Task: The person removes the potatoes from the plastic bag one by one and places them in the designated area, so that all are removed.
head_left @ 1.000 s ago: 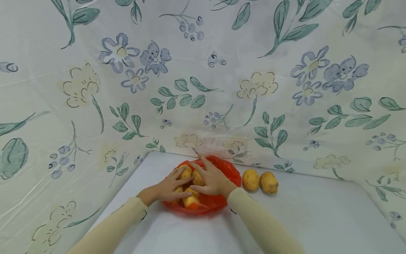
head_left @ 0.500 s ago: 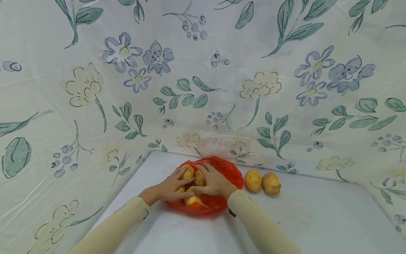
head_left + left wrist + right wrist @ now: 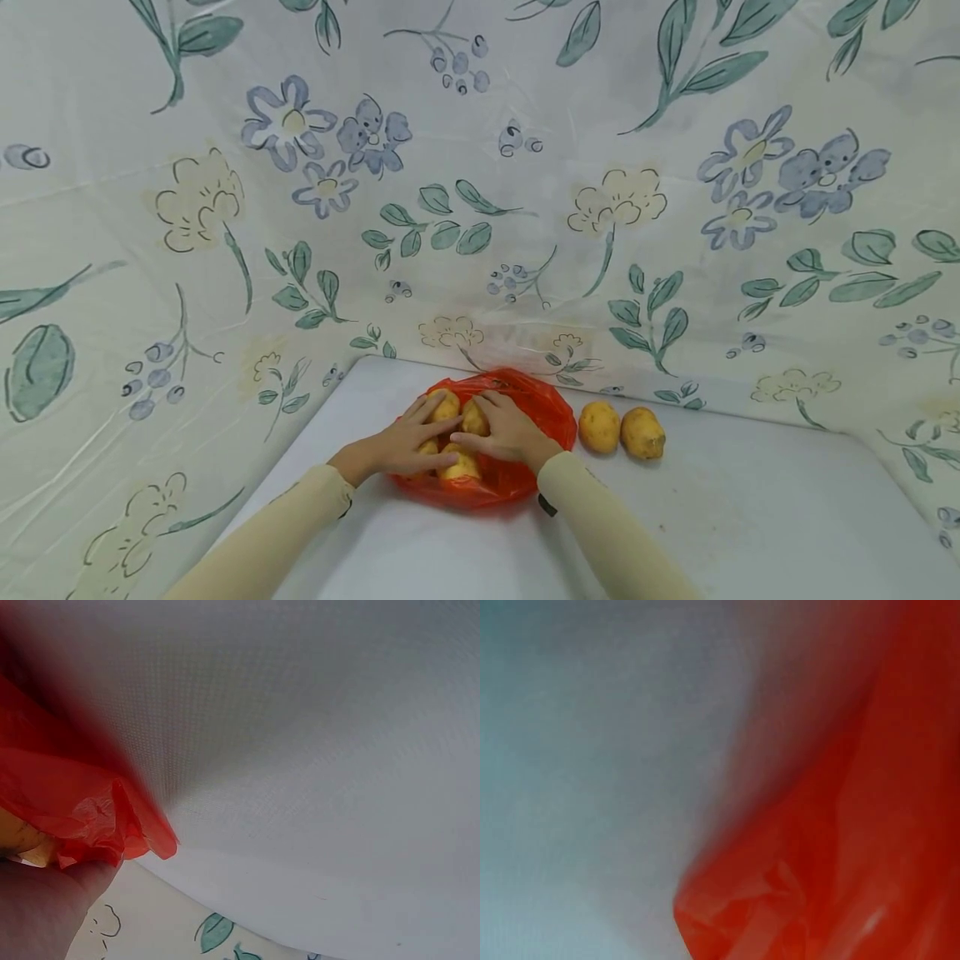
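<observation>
"Potatoes [image 3: 444,405], where? Quick."

"At least four in the red bag [image 3: 551,412], bunched in its left half. Two loose potatoes [image 3: 599,427] sit side by side just right of the bag, on the white table [image 3: 735,508]."

"Hands?"

"On my head feed, left hand [image 3: 401,443] is spread over the bag's left part, fingers fanned across the potatoes. Right hand [image 3: 508,429] is over the bag's middle, thumb and fingers apart around one potato; can't tell if it grips or just rests."

"Doing this bit well?"

"My read: settling or sorting potatoes in the bag. I'd keep both palms low, nudge gently, and hold the bag's near rim up so nothing rolls out. Film seems thin; nails could snag it."

"What can't you see?"

"Bag's bottom, right fingertips, anything under the palms. Left wrist view cuts the hand off: thumb side, film, sliver of potato. Right wrist view: blurred bag, no hand. Plus a dark bit [image 3: 548,505] under the right sleeve [image 3: 607,521], by the bag's near right edge; can't identify it."
</observation>
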Tool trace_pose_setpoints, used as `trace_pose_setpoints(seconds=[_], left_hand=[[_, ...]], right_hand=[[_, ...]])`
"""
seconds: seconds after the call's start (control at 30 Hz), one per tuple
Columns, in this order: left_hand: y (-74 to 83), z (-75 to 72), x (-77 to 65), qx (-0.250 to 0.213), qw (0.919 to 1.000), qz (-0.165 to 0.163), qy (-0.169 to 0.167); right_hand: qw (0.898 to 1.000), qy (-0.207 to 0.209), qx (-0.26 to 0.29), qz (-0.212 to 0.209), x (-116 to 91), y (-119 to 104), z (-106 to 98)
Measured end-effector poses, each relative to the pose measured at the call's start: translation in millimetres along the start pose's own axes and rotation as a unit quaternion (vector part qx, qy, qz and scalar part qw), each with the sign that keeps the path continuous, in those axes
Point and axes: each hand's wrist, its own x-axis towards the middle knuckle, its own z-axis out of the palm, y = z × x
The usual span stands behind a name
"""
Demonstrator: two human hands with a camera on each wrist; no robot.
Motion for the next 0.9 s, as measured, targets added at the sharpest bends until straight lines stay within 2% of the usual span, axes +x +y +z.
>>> trace_pose_setpoints(seconds=[0.17,0.43,0.57,0.77,0.9], left_hand=[[1.7,-1.1,-0.9,-0.004,1.0,-0.006,-0.005],[0.9,-1.8,-0.9,0.003,0.9999,-0.015,-0.006],[0.4,-2.1,-0.7,0.002,0.9998,-0.016,-0.006],[1.0,-3.4,-1.3,-0.003,0.9999,-0.015,-0.006],[1.9,-2.4,-0.9,-0.009,0.9997,-0.019,-0.01]], right_hand=[[0.999,0.014,0.038,0.004,5.2,5.9,6.9],[0.995,0.006,0.102,0.014,6.3,16.4,10.7],[0.993,0.002,0.116,0.018,4.6,18.0,7.7],[0.994,-0.008,0.113,0.001,3.4,19.9,7.9],[0.987,-0.016,0.156,0.032,2.2,21.7,9.4]])
